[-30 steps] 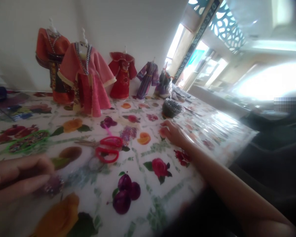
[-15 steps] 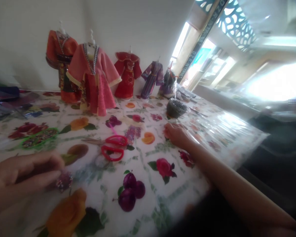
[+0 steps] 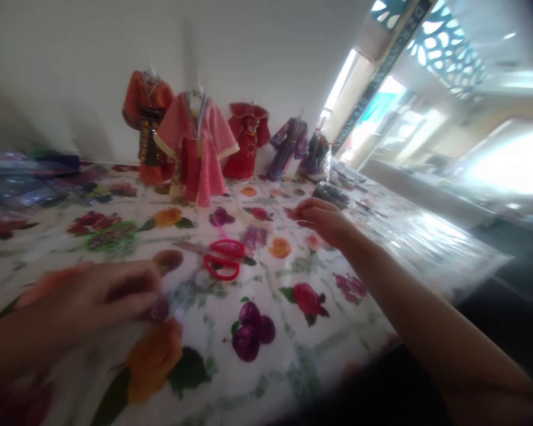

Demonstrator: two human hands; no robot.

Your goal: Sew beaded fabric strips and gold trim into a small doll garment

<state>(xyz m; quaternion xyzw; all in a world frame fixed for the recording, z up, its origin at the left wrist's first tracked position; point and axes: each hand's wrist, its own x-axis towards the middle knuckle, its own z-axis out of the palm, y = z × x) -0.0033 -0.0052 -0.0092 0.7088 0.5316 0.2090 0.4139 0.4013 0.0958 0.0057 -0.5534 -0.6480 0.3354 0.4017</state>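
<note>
My left hand (image 3: pixel 115 296) is low over the left side of the table, thumb and fingers pinched on a small purple beaded piece (image 3: pixel 160 309). That piece is blurred and partly hidden by the fingers. My right hand (image 3: pixel 320 219) reaches across the table, its fingers bent together; whatever may be between the fingertips is too small to make out. Between the hands lie red-handled scissors (image 3: pixel 224 258), blades pointing left. Just beyond them is a purple patterned patch (image 3: pixel 254 238). A green-rimmed tray of beads (image 3: pixel 111 235) sits past my left hand.
Small costumes on stands line the wall: an orange robe (image 3: pixel 148 127), a pink one (image 3: pixel 198 148), a red dress (image 3: pixel 247 142) and a purple robe (image 3: pixel 288 148). A dark bundle in clear plastic (image 3: pixel 331 194) lies behind my right hand. Clear bags (image 3: pixel 18 183) lie at far left.
The view has shifted, so the table's things appear farther right. My left hand has moved right with the beaded piece. My right hand has moved farther in over the table, leftward relative to it.
</note>
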